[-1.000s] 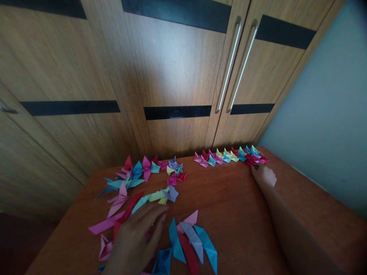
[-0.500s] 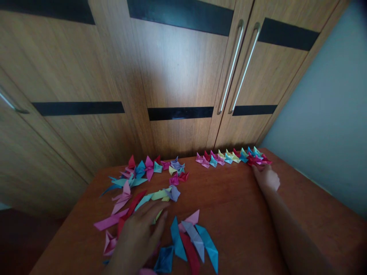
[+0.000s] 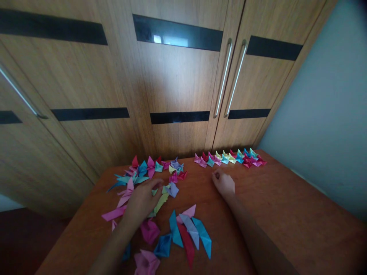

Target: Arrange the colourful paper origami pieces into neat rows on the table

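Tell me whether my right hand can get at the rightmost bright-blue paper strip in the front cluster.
Likely yes: only bare tabletop shows between the right hand and the bright-blue strip.

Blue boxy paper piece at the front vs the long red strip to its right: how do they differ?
Shape: blue piece is compact and boxy; red strip is long and narrow.
Form: blue piece looks opened out; red strip looks folded flat.
Neighbours: red strip's far end meets the lavender strip; blue piece doesn't touch that strip.
Shared: both are folded paper, on the table.
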Demonstrator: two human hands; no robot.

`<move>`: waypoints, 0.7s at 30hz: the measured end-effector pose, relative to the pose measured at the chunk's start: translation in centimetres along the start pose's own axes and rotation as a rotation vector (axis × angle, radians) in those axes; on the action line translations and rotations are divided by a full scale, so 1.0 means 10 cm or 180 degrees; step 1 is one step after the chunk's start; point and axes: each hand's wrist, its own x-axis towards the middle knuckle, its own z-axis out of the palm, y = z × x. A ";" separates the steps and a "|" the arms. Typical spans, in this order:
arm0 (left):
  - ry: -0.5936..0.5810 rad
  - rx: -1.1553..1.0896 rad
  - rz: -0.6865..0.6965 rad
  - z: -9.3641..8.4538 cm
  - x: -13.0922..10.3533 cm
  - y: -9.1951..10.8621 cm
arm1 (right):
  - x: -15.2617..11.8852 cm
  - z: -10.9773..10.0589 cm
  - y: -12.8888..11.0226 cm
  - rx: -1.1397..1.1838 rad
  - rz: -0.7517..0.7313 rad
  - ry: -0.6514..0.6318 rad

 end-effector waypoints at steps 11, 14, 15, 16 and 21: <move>-0.0687 0.0531 -0.0178 0.30 0.78 0.09 | 0.03 -0.06 0.06 0.0448 -0.0126 0.0012; -0.0755 0.0563 -0.0186 0.42 0.78 0.06 | 0.04 -0.04 0.08 0.0515 -0.0145 0.0016; -0.0743 0.0563 -0.0185 0.44 0.77 0.05 | 0.04 -0.04 0.08 0.0526 -0.0151 0.0016; -0.0716 0.0558 -0.0181 0.46 0.75 0.05 | 0.04 -0.03 0.09 0.0535 -0.0156 0.0018; -0.0366 0.0513 -0.0097 0.34 0.69 0.02 | 0.04 -0.03 0.09 0.0604 -0.0176 0.0024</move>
